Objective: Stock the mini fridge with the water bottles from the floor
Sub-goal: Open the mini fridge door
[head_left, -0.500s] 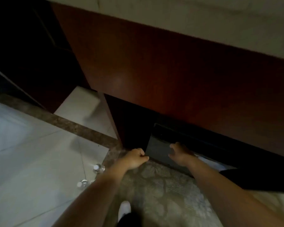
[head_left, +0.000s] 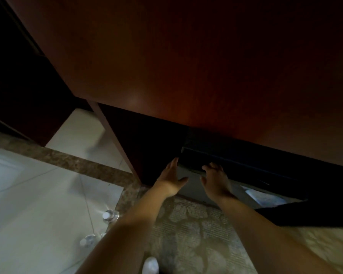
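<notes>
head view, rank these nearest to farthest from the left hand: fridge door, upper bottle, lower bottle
1. fridge door: right beside the left hand, on its right.
2. upper bottle: below and to the left of the hand.
3. lower bottle: farther down-left again, nearest the camera.

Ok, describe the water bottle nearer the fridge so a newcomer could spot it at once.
Below the big red-brown cabinet, white floor tiles spread to the left. There, beside the left forearm, sits the water bottle, white-capped and clear. It is the upper of two, in full view by the speckled brown border; the lower bottle crowds the forearm.
</notes>
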{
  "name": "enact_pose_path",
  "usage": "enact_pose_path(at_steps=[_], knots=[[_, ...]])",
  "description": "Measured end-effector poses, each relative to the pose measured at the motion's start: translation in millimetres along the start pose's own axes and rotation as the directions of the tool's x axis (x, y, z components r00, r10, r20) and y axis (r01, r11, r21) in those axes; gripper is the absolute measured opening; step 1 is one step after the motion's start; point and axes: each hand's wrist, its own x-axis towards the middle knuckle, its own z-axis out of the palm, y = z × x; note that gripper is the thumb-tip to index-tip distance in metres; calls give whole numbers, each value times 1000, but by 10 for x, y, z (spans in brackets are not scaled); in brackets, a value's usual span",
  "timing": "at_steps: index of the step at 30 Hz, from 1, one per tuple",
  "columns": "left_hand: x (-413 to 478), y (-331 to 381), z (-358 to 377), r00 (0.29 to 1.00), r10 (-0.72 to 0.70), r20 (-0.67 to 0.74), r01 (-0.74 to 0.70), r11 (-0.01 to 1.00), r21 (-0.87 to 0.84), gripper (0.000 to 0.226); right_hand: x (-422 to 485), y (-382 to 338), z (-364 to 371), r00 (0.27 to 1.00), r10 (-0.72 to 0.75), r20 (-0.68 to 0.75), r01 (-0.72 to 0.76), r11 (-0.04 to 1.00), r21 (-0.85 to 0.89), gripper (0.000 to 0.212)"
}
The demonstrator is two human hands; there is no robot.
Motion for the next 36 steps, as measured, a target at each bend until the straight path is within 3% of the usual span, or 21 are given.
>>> enact_pose_path(at_steps=[10,16,20,24,29,36], knots=[[234,-71,142,985,159,-59,-162,986,-38,75,138,62,177,975,66,-210,-22,978,208,21],[120,-143,253,994,61,-88,-69,994,-84,75,24,65,263,975,69,-212,-18,973,231,19],[-209,-280,377,991,22,-135,-40,990,-133,57,-388,135,395,995,26,-92,-4,971,237,20],[-663,-510,619,995,-68,-79,53,983,-175,52,-859,290,483,989,-91,-113,119,957,265,13],[-1045,-586,915,991,-132,4,131,980,-147,32,-1436,497,562,990,-111,-90,132,951,279,15],[-1351,-217,1420,973,-38,229,61,994,-95,31,-2232,858,618,985,115,-132,-65,941,332,15]])
